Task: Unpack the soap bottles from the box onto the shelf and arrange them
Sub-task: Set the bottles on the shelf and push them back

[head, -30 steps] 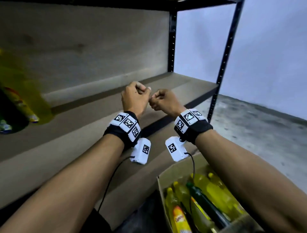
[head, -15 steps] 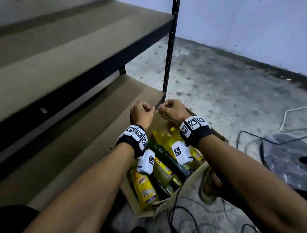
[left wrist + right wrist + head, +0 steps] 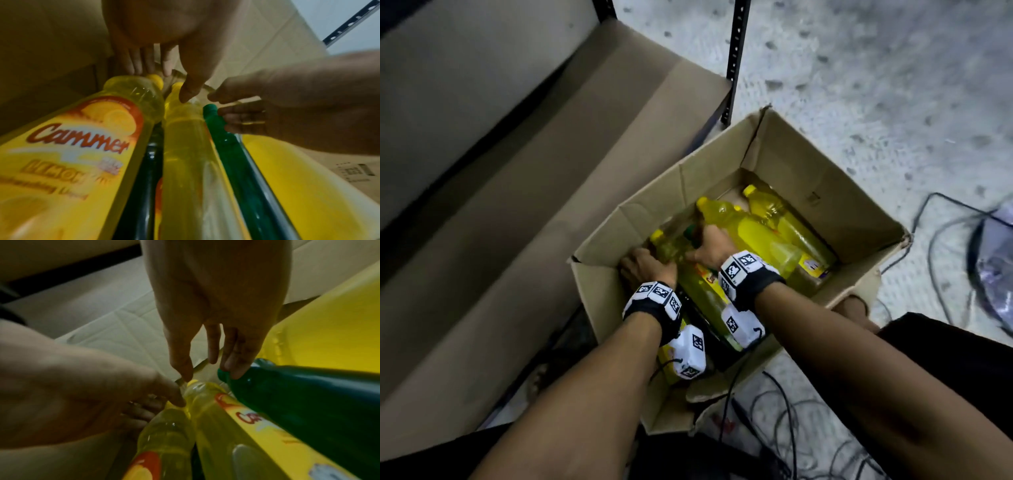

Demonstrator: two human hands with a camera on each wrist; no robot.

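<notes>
both hands reach into the open brown cardboard box (image 3: 822,178) of soap bottles

left hand (image 3: 645,267) and right hand (image 3: 710,246) fingers extended, released; green-capped green plastic bottle (image 3: 230,146) by right fingertips, yellow plastic bottles' (image 3: 185,146) lower ends cut off.

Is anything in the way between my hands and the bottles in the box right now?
Nothing visible. The box is open on top and both hands are already inside: the left hand reaches the yellow bottle by its neck, and the right hand has its fingers at the green bottle.

- My left hand's (image 3: 647,267) fingertips lie hidden behind a yellow bottle (image 3: 671,248).
- The green bottle (image 3: 690,233) is mostly covered by my right hand (image 3: 710,248).
- Label print (image 3: 51,183) below "Cammer" is blurred.
</notes>
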